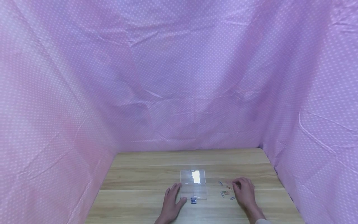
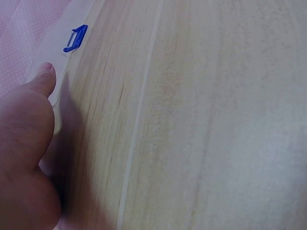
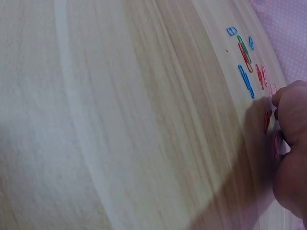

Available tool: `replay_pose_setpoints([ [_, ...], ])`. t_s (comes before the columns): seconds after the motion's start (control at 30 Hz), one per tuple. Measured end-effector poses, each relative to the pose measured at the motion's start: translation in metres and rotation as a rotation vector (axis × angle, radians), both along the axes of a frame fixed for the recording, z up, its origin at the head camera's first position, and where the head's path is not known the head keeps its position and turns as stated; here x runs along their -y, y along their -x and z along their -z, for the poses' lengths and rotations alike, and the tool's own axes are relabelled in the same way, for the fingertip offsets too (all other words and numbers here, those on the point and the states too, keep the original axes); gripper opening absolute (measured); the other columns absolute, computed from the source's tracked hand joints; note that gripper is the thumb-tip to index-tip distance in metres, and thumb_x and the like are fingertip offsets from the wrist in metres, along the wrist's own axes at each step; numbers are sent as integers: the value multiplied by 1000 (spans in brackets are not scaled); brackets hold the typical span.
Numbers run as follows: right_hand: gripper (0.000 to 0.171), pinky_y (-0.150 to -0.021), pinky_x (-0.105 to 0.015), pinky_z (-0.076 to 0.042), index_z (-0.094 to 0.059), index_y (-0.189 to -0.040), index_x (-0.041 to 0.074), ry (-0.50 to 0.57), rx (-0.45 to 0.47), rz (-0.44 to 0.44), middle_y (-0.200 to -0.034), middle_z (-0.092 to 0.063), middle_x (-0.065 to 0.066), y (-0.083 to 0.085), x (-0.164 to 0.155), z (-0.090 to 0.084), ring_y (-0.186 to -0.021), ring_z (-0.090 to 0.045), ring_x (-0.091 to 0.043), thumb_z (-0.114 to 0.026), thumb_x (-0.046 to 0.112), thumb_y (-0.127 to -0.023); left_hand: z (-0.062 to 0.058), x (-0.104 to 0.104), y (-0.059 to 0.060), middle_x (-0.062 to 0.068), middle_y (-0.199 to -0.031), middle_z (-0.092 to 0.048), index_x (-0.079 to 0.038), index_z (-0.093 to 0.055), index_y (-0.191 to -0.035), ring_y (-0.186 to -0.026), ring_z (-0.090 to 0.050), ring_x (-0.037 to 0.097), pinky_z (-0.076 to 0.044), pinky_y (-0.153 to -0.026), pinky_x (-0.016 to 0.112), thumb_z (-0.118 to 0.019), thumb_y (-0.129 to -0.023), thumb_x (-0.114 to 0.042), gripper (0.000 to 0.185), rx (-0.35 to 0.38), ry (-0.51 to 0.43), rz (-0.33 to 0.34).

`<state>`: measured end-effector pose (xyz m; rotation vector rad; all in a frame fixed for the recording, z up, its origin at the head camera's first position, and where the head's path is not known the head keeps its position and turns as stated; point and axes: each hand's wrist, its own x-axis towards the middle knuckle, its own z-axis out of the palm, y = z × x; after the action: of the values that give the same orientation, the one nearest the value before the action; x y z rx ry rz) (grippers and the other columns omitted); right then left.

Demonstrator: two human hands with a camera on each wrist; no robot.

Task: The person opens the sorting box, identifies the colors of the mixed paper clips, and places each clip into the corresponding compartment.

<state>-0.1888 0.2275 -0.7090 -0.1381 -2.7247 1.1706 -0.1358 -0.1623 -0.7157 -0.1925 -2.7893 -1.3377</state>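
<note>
Left hand (image 1: 171, 202) flat and relaxed on the light wooden desk (image 1: 139, 174), thumb against the left wall of the open clear plastic box (image 1: 193, 184), near the front edge. Small blue clip (image 1: 193, 200) at the box's front. Right hand (image 1: 244, 191) fingers curled over scattered coloured paper clips (image 1: 226, 193), right of the box; whether pinching one, cannot tell.

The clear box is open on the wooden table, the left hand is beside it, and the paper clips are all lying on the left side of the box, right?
Not quite. The paper clips lie right of the clear box, by the right hand, as the head view shows. The rest holds: the box sits open on the wooden table with the left hand beside it.
</note>
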Motion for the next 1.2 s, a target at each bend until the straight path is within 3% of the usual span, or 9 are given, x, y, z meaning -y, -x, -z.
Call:
replay_pose_setpoints([
  [0.3, 14, -127, -67, -37, -79, -118, 4, 22, 49, -7, -131, -78, -23, -2, -2, -5, -136, -62, -44, -73, 10, -106, 2, 0, 1, 18, -171, -58, -18, -54, -167, -164, -45, 49, -22, -139, 73, -79, -105, -43, 72, -5, 6, -4],
  [0.4, 15, -126, -65, -38, -78, -120, 4, 32, 69, -8, -132, -78, -22, -3, -2, -8, -135, -62, -42, -72, 10, -107, 4, 0, 1, 18, -169, -60, -18, -55, -166, -161, -48, 50, -25, -137, 73, -80, -104, -42, 71, -45, 21, -10],
  [0.53, 16, -126, -66, -41, -78, -121, 4, 51, 83, -4, -133, -77, -22, -5, 0, -12, -135, -62, -41, -71, 9, -108, 7, 0, 1, 16, -168, -61, -20, -56, -166, -161, -49, 48, -22, -142, 55, -79, -105, -44, 70, -67, 22, -21],
  [0.63, 16, -126, -68, -43, -78, -121, 4, 58, 75, 0, -132, -77, -22, -7, 2, -16, -137, -63, -43, -72, 9, -107, 8, 0, 1, 14, -169, -61, -21, -55, -166, -162, -48, 47, -19, -143, 49, -78, -105, -47, 70, -55, 21, -25],
  [0.73, 15, -123, -69, -48, -78, -120, 4, 54, 55, -3, -130, -78, -21, -9, 4, -20, -135, -64, -43, -73, 8, -107, 8, 1, 3, 14, -171, -58, -22, -53, -168, -164, -45, 46, -19, -144, 60, -78, -105, -47, 72, -11, 15, -17],
  [0.87, 13, -116, -62, -57, -79, -118, 5, 42, 35, -9, -127, -79, -18, -12, 7, -25, -129, -68, -39, -74, 8, -106, 6, 2, 4, 17, -173, -55, -22, -52, -169, -166, -42, 49, -19, -142, 73, -78, -105, -46, 73, 37, 5, -5],
  [1.03, 14, -110, -50, -60, -80, -119, 8, 59, 40, -4, -127, -79, -14, -16, 11, -30, -124, -69, -32, -75, 13, -107, 6, 2, 4, 14, -174, -55, -24, -52, -169, -167, -41, 46, -19, -143, 70, -78, -104, -48, 74, 50, 7, -17],
  [1.2, 12, -116, -58, -58, -81, -117, 11, 78, 19, -7, -125, -80, -10, -18, 17, -33, -127, -69, -33, -77, 17, -107, 8, 1, 3, 16, -170, -59, -22, -54, -167, -162, -47, 49, -26, -136, 75, -78, -104, -47, 72, -20, 38, -16],
])
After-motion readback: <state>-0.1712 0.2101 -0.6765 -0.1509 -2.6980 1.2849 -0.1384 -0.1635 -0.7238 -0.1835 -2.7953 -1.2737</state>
